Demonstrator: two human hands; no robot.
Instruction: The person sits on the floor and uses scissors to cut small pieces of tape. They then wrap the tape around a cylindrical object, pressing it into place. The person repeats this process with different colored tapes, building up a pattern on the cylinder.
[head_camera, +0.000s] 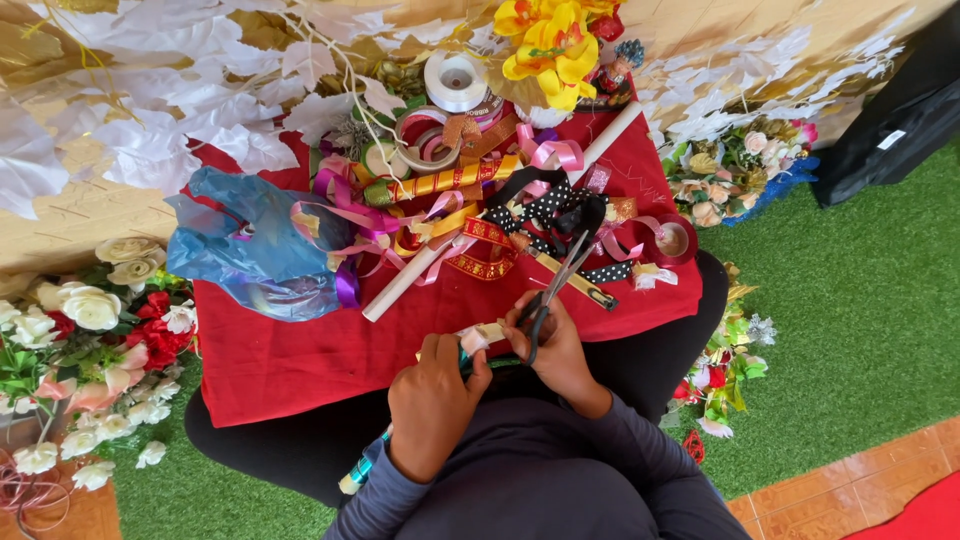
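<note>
The left hand (432, 395) is near the person's body, at the near edge of the red cloth (300, 360). Its fingers are curled tight around a thin stick (362, 470), which runs from the fist down to the near left, and they also pinch the end of a pale cream ribbon (490, 333). The right hand (553, 350) is just right of it, almost touching, with the wrist bent inward. Its fingers go through the dark handles of the scissors (558, 285) and grip them. The blades point far and to the right, and they are only a little apart. The cream ribbon lies between the two hands, just beside the scissor handles.

A blue plastic bag (255, 250) lies on the left part of the cloth, crumpled and half open; what is inside I cannot tell. A pile of coloured ribbons (460, 205) fills the far middle of the cloth, with a long white tube (420, 270) lying diagonally through it. A white ribbon spool (455, 80) sits at the far side, next to yellow artificial flowers (550, 45). A small red round tin (675, 240) stands at the right edge of the cloth; its content is not clear. White and red artificial flowers (90, 340) lie at the left on the green turf (860, 300).
</note>
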